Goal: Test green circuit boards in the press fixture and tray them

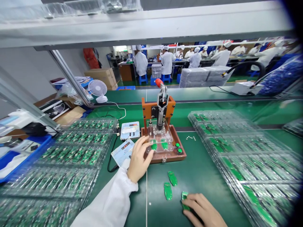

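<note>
My left hand (139,159) reaches to the brown test fixture (163,138), its fingertips touching a small green circuit board (154,146) seated under the clear plate; a second green board (164,145) sits beside it. The fixture's lever with a red knob (159,82) stands upright. My right hand (203,210) lies low on the green mat, fingers closed over another green board (184,199). Two loose green boards (172,178) (168,191) lie on the mat between my hands.
Clear trays of green boards are stacked at left (71,154) and at right (248,154). Two small meters (130,130) sit left of the fixture. A white desk fan (98,89) stands behind. Other people in white coats work at far benches (167,61).
</note>
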`<state>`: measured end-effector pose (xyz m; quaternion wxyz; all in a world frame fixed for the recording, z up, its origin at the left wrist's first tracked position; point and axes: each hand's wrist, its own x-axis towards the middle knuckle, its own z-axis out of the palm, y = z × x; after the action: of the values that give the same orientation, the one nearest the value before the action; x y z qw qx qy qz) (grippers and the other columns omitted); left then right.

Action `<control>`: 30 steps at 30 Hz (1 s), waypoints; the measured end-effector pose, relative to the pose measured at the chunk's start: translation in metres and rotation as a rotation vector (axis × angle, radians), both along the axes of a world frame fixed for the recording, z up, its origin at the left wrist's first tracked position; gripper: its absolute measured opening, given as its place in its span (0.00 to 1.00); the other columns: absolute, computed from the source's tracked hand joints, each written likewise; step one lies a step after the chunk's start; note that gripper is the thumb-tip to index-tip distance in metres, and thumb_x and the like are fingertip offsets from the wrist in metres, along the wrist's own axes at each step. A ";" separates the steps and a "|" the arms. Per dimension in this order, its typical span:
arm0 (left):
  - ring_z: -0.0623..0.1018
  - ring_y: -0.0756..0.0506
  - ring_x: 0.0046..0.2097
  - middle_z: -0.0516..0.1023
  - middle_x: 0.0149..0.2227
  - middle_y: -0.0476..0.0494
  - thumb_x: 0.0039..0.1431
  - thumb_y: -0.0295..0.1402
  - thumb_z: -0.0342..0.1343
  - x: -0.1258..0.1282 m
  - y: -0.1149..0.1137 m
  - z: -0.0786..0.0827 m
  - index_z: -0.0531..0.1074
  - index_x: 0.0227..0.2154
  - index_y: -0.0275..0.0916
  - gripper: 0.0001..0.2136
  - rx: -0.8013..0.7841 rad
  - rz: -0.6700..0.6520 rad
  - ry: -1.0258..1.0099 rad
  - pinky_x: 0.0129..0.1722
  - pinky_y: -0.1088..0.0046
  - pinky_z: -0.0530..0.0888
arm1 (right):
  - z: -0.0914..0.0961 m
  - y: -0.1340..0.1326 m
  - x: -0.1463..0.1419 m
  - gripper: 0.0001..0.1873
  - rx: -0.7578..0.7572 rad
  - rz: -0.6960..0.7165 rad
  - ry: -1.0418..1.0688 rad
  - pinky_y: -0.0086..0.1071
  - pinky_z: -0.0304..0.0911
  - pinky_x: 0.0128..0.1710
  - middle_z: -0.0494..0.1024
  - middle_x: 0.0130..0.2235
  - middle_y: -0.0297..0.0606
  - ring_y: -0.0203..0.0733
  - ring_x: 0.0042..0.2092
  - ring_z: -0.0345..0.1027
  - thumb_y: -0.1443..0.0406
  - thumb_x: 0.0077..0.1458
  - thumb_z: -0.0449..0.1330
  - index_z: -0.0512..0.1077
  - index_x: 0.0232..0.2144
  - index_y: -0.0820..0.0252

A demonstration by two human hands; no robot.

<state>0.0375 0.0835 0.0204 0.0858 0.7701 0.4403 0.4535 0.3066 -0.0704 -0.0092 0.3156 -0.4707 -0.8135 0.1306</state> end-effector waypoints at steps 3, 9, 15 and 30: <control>0.68 0.36 0.66 0.72 0.62 0.38 0.70 0.29 0.54 0.000 0.000 -0.001 0.73 0.50 0.43 0.09 0.009 -0.005 0.008 0.63 0.46 0.70 | 0.010 0.018 -0.016 0.10 0.083 -0.013 0.022 0.36 0.82 0.34 0.83 0.39 0.39 0.47 0.37 0.82 0.59 0.70 0.54 0.77 0.43 0.49; 0.68 0.37 0.66 0.72 0.61 0.38 0.70 0.27 0.54 -0.003 -0.001 0.002 0.73 0.48 0.42 0.08 0.034 -0.001 -0.022 0.63 0.49 0.69 | 0.053 0.053 -0.029 0.09 0.197 -0.046 0.166 0.37 0.79 0.40 0.83 0.42 0.38 0.47 0.42 0.80 0.65 0.67 0.59 0.76 0.48 0.51; 0.75 0.42 0.54 0.80 0.46 0.45 0.69 0.24 0.54 0.000 -0.004 0.008 0.73 0.43 0.42 0.07 0.116 -0.100 -0.026 0.56 0.57 0.72 | 0.142 0.103 -0.042 0.12 0.457 -0.207 0.484 0.39 0.73 0.49 0.81 0.45 0.37 0.44 0.47 0.76 0.69 0.65 0.62 0.77 0.48 0.49; 0.79 0.40 0.44 0.83 0.38 0.40 0.65 0.30 0.56 0.024 -0.023 0.004 0.75 0.43 0.38 0.06 0.270 -0.531 0.114 0.42 0.61 0.80 | 0.253 0.319 -0.062 0.29 -0.262 0.047 0.619 0.49 0.75 0.53 0.85 0.37 0.44 0.45 0.40 0.81 0.43 0.68 0.55 0.79 0.40 0.63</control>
<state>0.0619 0.0608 0.0242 0.0736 0.8869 0.1632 0.4258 0.2444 0.2486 0.2434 0.4811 -0.4265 -0.6661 0.3781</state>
